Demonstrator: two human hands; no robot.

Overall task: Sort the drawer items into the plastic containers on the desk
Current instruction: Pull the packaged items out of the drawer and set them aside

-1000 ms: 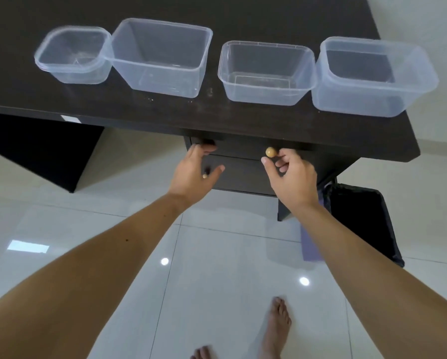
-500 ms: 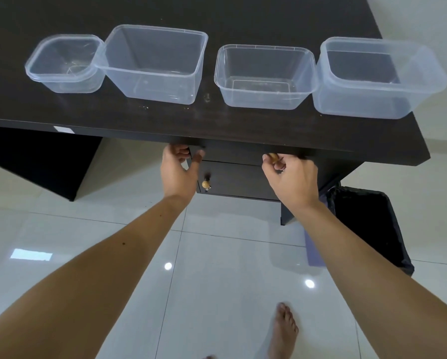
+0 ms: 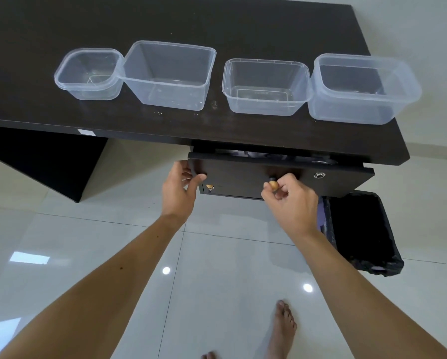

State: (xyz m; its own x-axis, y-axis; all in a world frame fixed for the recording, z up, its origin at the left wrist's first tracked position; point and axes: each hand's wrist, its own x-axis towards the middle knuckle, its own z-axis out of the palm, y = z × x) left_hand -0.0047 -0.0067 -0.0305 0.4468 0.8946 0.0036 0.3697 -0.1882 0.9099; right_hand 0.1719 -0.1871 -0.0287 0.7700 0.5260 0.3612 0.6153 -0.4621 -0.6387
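Drawer (image 3: pixel 245 181) stands pulled out a little from under the surface (image 3: pixel 165 27), its dark front facing the person and a narrow gap showing behind its top edge. In that gap lie dark shapes, too shadowed to name.

Nearest, the right hand (image 3: pixel 291 200) has its fingers (image 3: pixel 282 194) curled round the small wooden knob (image 3: pixel 273 186) in the middle of the front. The left hand (image 3: pixel 179 189) grips the front's left end, thumb on the face and fingers wrapped behind the edge.

The step in hand looks to be opening the drawer. It would go best with both hands drawing straight toward the body at an even pace, so the front stays square and does not bind. The knob is small, so most of the pull may be better taken by the left hand on the edge. Stopping short of the runners' end would keep the drawer from dropping.

A second knob (image 3: pixel 210 187) shows on the drawer below, and a round metal lock (image 3: pixel 319 175) sits near the right end of the front. A black bin (image 3: pixel 359 231) stands on the floor to the right.

Farther off, four clear containers (image 3: pixel 266 86) stand in a row on the surface, all seemingly empty; the two on the left touch, as do the two on the right.
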